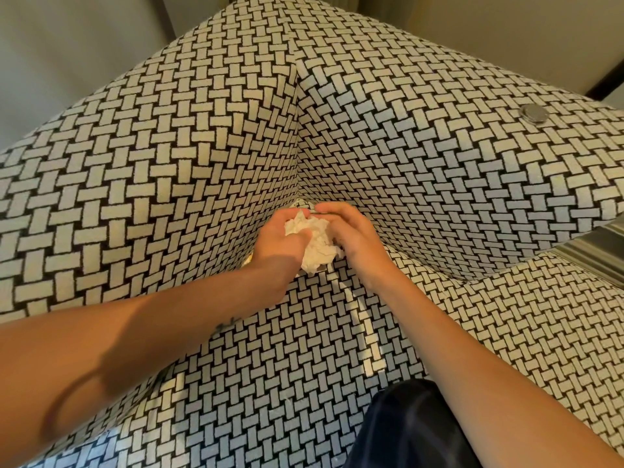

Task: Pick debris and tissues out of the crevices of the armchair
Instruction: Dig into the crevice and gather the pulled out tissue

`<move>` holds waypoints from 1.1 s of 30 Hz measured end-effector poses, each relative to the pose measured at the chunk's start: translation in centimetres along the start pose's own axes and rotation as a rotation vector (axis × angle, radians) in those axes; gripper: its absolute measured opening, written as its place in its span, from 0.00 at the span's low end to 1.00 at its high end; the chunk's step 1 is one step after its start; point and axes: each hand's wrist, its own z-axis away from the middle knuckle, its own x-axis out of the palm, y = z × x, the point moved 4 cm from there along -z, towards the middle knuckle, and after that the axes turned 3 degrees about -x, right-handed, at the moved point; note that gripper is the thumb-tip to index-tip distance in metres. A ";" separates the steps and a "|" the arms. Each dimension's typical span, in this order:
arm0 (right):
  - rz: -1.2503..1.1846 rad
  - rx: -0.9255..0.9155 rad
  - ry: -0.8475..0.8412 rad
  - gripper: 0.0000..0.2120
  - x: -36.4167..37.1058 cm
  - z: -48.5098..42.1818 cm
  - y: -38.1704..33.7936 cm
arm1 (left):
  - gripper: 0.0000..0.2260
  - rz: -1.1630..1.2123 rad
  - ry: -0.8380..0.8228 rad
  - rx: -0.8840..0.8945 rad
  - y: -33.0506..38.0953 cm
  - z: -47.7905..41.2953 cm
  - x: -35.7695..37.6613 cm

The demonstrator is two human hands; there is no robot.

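Note:
The armchair point(169, 157) is covered in a black-and-cream basket-weave fabric. Its back and arm meet in a vertical crevice point(299, 130) above the seat corner. A crumpled white tissue wad point(315, 244) sits at that corner, just over the seat. My left hand point(280, 238) grips its left side, thumb pressed into the paper. My right hand point(351, 238) closes on its right side, fingers curled over the top. A pale scrap point(248, 260) peeks from the crevice below my left wrist.
A round metal button point(533, 113) sits on the armrest at the right. My dark-clothed knee point(405, 427) rests on the seat cushion at the bottom. Pale walls lie behind the chair, and a floor strip shows at the right edge.

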 end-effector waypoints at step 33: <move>-0.040 -0.104 0.753 0.15 -20.9 30.1 -2.2 | 0.22 -0.183 -0.749 -0.147 -1.1 20.8 25.0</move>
